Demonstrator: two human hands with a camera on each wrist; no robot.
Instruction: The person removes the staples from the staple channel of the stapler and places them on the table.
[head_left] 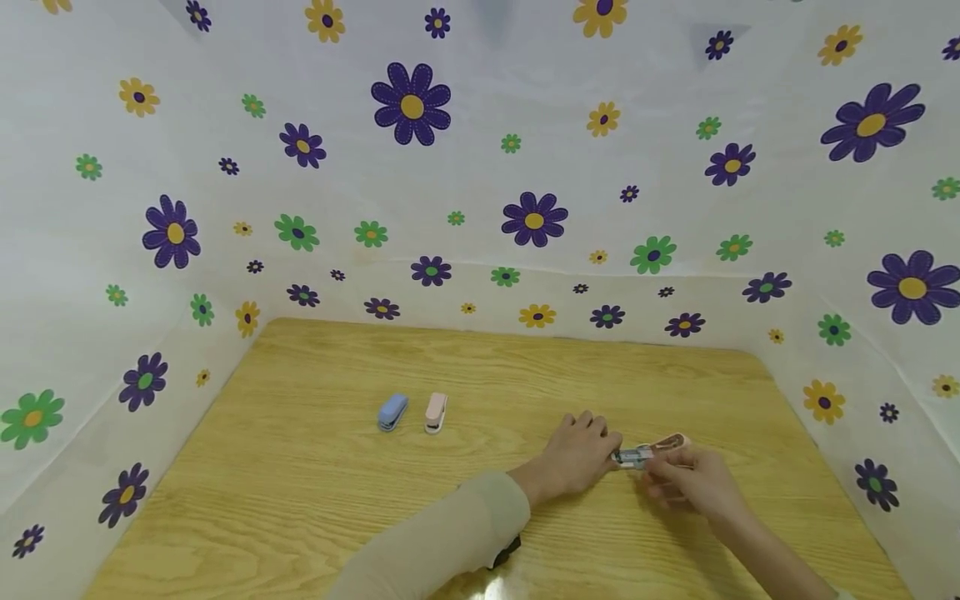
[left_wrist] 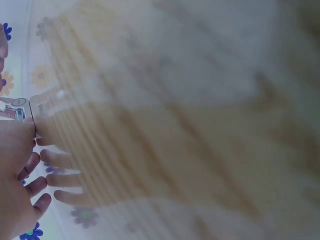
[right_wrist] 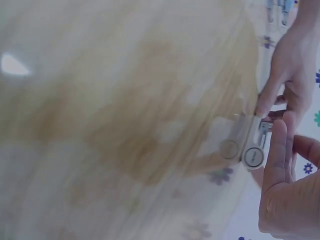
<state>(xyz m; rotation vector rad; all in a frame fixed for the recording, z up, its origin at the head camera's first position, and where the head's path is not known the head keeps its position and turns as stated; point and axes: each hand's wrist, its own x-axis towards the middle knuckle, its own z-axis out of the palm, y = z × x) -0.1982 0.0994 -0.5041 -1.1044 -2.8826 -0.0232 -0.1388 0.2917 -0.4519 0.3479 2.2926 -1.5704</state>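
Observation:
In the head view, a small pale pink and white mini stapler (head_left: 633, 457), opened out with a clear bluish middle, lies between the two hands low over the table. Its pinkish hollow part points up and to the right. My left hand (head_left: 581, 454) holds the left end, its other fingers spread on the tabletop. The right hand (head_left: 693, 479) pinches the stapler near its middle with thumb and fingers. From the right wrist, the white stapler body (right_wrist: 254, 157) shows a round printed mark, and the left hand (right_wrist: 292, 75) reaches its far end.
A blue mini stapler (head_left: 392, 412) and a pale pink mini stapler (head_left: 436, 412) stand side by side on the wooden table (head_left: 300, 483), left of the hands. Flower-printed white sheeting (head_left: 465, 175) encloses the back and sides of the table.

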